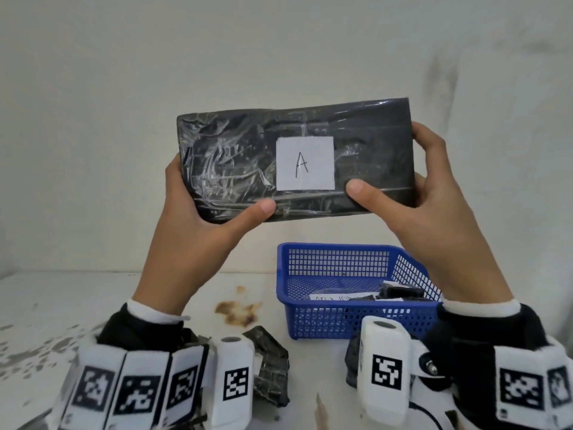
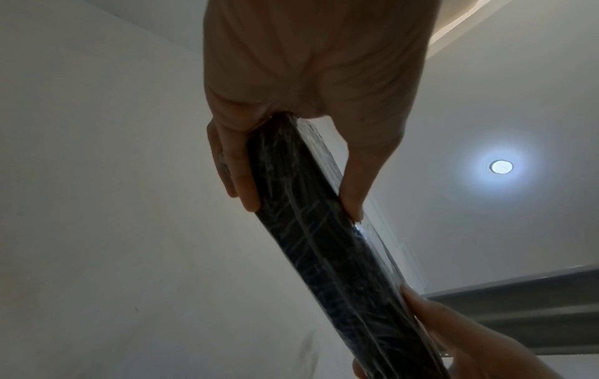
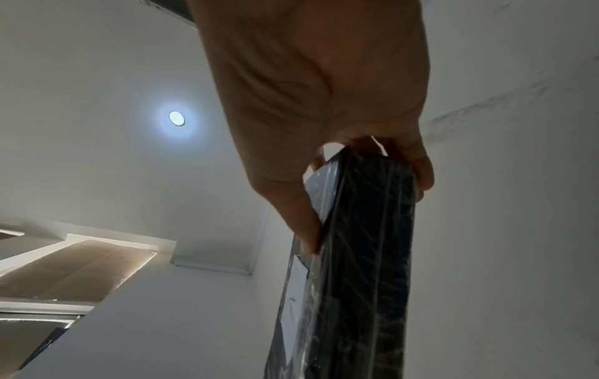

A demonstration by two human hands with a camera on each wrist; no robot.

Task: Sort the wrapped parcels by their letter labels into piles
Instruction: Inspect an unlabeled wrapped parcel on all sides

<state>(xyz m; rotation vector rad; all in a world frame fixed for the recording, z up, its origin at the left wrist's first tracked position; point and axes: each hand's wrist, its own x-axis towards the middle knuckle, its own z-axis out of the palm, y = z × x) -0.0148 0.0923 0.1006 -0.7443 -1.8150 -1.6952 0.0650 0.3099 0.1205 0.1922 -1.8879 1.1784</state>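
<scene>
Both hands, left hand (image 1: 198, 212) and right hand (image 1: 412, 193), are gripping by its ends a flat black plastic-wrapped parcel (image 1: 242, 162) with a white paper "A" label (image 1: 305, 163), raised above the blue plastic mesh basket (image 1: 338, 321); slick film risking a slip onto the surface (image 1: 62, 305).

A plain indoor room, bare and makeshift, more a spare workroom than a kitchen or shop. The worn white table (image 1: 93, 305) carries rusty brown stains (image 1: 237, 311) just left of a blue perforated plastic basket (image 1: 341, 321). Behind the basket rises a scuffed, unpainted-looking white wall (image 1: 124, 119). Above, the wrist views catch a small round recessed ceiling light (image 2: 501, 166), glowing on a plain white ceiling.
</scene>
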